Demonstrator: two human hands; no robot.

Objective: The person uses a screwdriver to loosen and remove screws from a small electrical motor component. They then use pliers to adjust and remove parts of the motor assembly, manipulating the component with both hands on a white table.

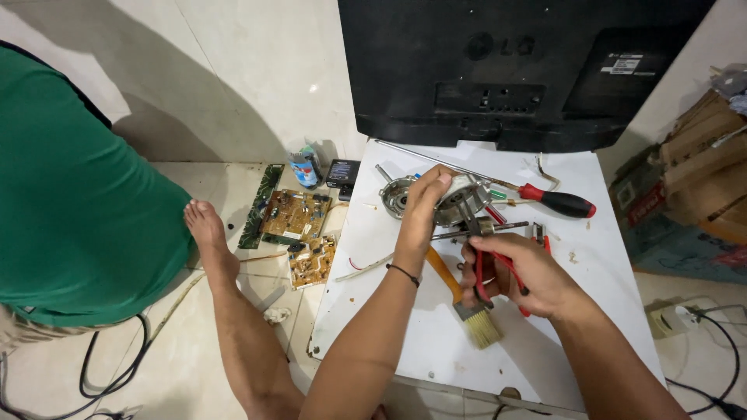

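Both forearms come up from the bottom edge, cut off before the elbows, and I can only partly follow what they do. From where I watch, my right hand (523,274) is clenched around the red handles of a pair of pliers (489,264); the fingers hide most of the grips, and the nose runs up to the shaft of a round metal motor (459,198), though whether the tips actually bite on it is too small for me to tell. My left hand (424,206) lies over the motor from the left, fingers curled on its top rim and gripping the housing, so much of the casing is hidden under the palm. The motor sits on the far middle of a white table (545,342), just in front of the back of a black television (513,70) whose upper part runs out of view. Under my wrists lies a paintbrush (467,303) with a yellow handle, partly covered by both arms. A red-handled screwdriver (556,202) rests to the right of the motor, touching neither hand. On the tiled floor to the left are brown circuit boards (296,218) and a small can (305,167). Another person in a green shirt (70,194) fills the left side, one bare foot (204,225) near the boards, the rest cropped. Cardboard boxes (692,171) crowd the right edge.
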